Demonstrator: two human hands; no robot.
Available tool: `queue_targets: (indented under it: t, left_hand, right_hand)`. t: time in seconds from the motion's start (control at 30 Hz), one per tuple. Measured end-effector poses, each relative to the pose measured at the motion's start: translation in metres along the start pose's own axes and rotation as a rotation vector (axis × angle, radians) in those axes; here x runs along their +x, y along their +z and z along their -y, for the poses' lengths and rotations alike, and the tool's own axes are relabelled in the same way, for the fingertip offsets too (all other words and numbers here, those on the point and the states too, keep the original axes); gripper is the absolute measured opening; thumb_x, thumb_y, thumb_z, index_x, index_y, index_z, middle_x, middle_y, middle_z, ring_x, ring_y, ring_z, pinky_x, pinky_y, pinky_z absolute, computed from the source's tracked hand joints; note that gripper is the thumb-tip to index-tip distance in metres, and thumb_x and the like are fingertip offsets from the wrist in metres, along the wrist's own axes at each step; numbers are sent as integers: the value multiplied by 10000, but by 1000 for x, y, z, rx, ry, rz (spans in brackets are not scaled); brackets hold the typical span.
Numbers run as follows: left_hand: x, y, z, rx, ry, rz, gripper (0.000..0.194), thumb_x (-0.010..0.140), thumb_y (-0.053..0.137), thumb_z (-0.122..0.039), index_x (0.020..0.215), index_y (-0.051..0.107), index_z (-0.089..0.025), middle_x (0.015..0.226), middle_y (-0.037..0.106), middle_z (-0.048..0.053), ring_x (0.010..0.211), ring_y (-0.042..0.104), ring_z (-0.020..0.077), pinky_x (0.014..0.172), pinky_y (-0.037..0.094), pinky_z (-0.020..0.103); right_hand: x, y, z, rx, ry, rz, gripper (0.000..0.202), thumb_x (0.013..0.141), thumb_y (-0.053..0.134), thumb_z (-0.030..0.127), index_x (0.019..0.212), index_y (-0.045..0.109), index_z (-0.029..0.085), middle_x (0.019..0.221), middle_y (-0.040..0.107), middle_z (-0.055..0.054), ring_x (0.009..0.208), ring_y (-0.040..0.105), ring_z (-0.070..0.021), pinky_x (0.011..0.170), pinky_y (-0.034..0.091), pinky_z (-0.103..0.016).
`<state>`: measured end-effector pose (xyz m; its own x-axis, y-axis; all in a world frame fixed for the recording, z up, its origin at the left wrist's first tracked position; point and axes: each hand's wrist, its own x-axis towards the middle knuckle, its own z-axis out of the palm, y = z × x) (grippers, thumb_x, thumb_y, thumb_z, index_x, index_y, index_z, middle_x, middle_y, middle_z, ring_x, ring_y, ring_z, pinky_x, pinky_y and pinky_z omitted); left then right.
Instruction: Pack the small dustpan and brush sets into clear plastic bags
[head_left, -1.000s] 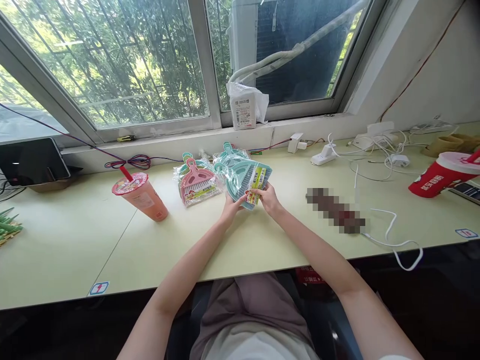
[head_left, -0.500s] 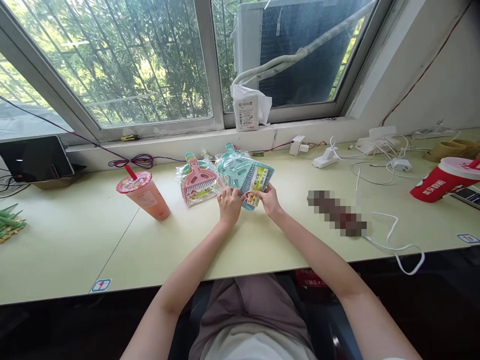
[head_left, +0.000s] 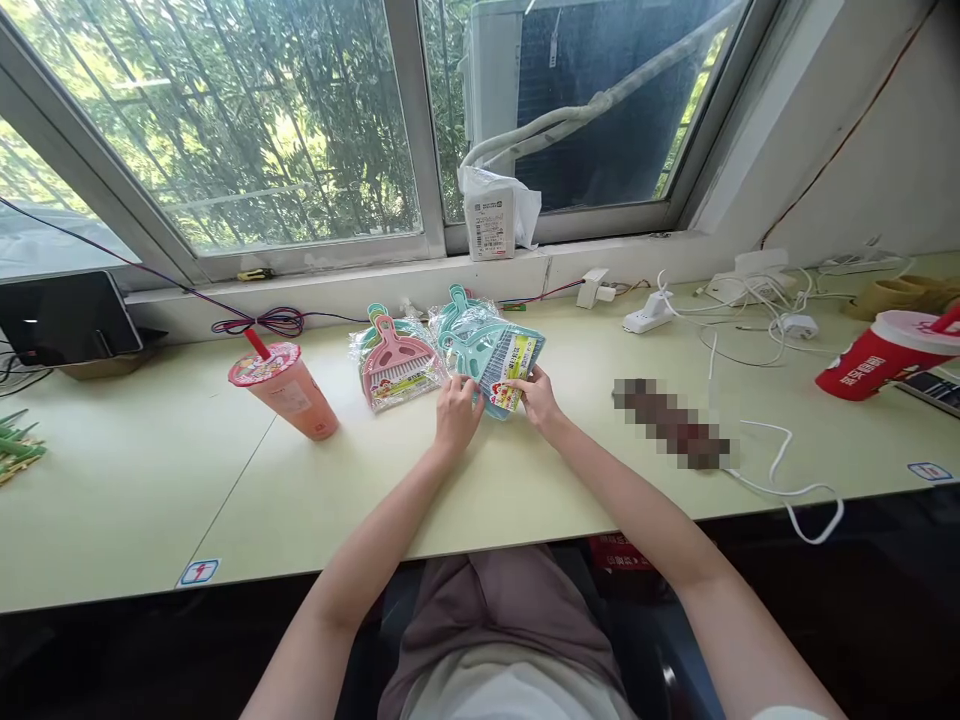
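A teal mini dustpan and brush set [head_left: 491, 352] with a yellow, white and red label is tilted up between my hands. My right hand [head_left: 541, 402] is closed on its lower right side, with the thumb over the label. My left hand [head_left: 456, 410] has its fingers curled at the lower left edge, pinching it; part of that grip is hidden. Just to the left lies a pink dustpan and brush set [head_left: 397, 355] in clear plastic wrap, with green pieces showing behind it. Another wrapped teal set [head_left: 459, 305] shows behind the held one.
A peach-coloured drink cup [head_left: 289, 390] with a red straw stands on the left. To the right are a blurred-out item [head_left: 671, 425], a white cable [head_left: 780, 490], a power strip [head_left: 649, 313] and a red cup [head_left: 885, 358]. A tablet [head_left: 71, 318] leans at the far left.
My left fingers have shifted slightly along the edge of the teal set and look more curled. The right hand keeps its grip. The whole view has moved a little.
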<state>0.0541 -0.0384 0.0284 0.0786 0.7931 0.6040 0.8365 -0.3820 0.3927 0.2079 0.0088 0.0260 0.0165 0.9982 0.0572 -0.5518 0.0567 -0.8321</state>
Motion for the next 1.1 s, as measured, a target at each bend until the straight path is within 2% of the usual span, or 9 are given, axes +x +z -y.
queue_targets:
  t: [0.2,0.47,0.53,0.67,0.73,0.8,0.87,1.0,1.1]
  left_hand:
    - [-1,-2,-5,-66,57,-19,185,917,429,-255,862,604,-226,956,629,92,942,554,241,877,392,380]
    - [-6,-4,-19,-327,38,39,115,850,574,-347,822,652,-268,1067,648,89,1097,531,277,1053,273,462]
    - [-7,-5,-23,-373,-51,-75,181,813,632,-386,954,642,-272,1247,570,96,1242,439,292,1093,236,469]
    - [1,-6,-21,-694,-374,-369,728,743,705,-475,1352,353,-287,1520,257,107,1406,256,268,1097,298,442]
    - [8,-5,-14,-994,-518,-251,776,748,687,-513,1382,300,-291,1496,318,113,1348,377,267,1038,392,431]
    - [12,-2,-8,-1241,-601,-13,687,740,683,-533,1308,421,-249,1365,498,118,1225,519,274,976,457,430]
    - [12,3,-7,-1368,-640,136,583,705,727,-501,1167,548,-195,1220,616,113,1136,584,275,963,477,429]
    - [2,12,-18,-1479,-681,299,494,663,793,-374,1086,612,-192,1239,624,95,1164,569,272,978,479,447]
    - [-3,14,-25,-1520,-651,437,489,691,775,-389,1121,609,-228,1310,581,84,1216,534,268,962,488,436]
  right_hand:
    - [-5,6,2,36,-37,-99,482,472,778,108,898,576,207,896,687,7,854,659,-183,781,559,-323]
    - [-17,16,-5,49,-110,-186,418,554,735,145,930,569,216,885,668,12,854,647,-161,767,545,-283]
    - [-19,17,-1,67,-120,-198,416,564,735,147,936,564,222,897,668,9,880,647,-164,778,545,-284]
    - [-20,18,8,90,-110,-200,418,570,745,157,936,557,227,926,673,3,927,646,-173,827,546,-303]
    - [-21,20,8,92,-103,-187,423,563,755,160,931,557,226,939,675,1,945,644,-177,844,547,-311]
    - [-22,22,5,90,-99,-165,420,555,762,160,919,561,222,928,676,1,941,645,-181,841,550,-316]
    - [-25,25,2,78,-96,-146,403,554,761,160,902,567,215,904,676,1,920,649,-183,834,552,-317]
    - [-25,24,0,76,-92,-158,368,574,748,167,894,571,209,875,675,-2,889,660,-188,815,558,-324]
    - [-20,19,3,125,-89,-183,401,579,738,154,936,569,222,892,679,0,885,667,-193,797,566,-337]
